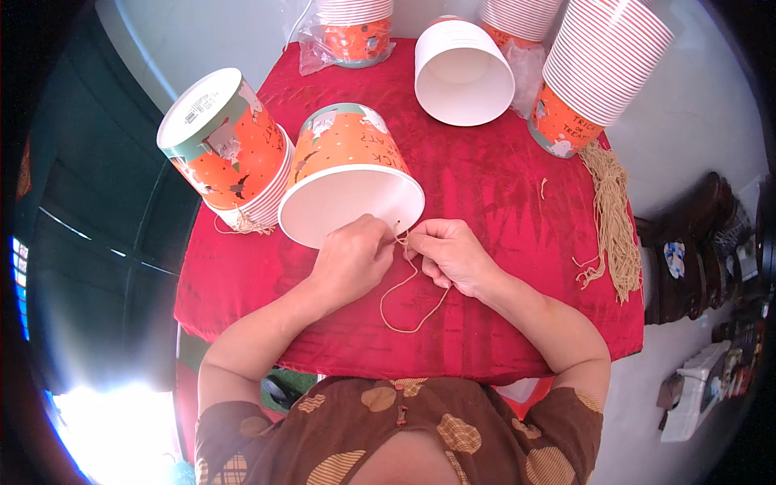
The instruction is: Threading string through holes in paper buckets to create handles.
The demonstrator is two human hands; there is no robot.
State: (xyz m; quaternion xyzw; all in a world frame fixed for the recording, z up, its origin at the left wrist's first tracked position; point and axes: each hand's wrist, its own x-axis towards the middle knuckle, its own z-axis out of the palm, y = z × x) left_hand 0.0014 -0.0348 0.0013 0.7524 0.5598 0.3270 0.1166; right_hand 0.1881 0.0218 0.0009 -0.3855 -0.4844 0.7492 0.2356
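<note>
An orange paper bucket (349, 153) with a white inside lies on its side, its mouth facing me. Tan string (383, 301) runs at the right edge of its rim, near a small hole, and a loose loop of it hangs onto the cloth. My left hand (356, 255) is closed at the rim, pinching the string by the hole. Just right of it, my right hand (454, 255) pinches the same string between thumb and forefinger. The fingertips almost meet, so any knot between them is hard to make out.
A red cloth covers the table (485, 323). Upside-down nested buckets (230, 149) stand at the left, with string at their rims. Another bucket (465, 77) lies at the back. Tall bucket stacks (602, 69) stand behind. A bundle of cut string (612, 218) hangs over the right edge.
</note>
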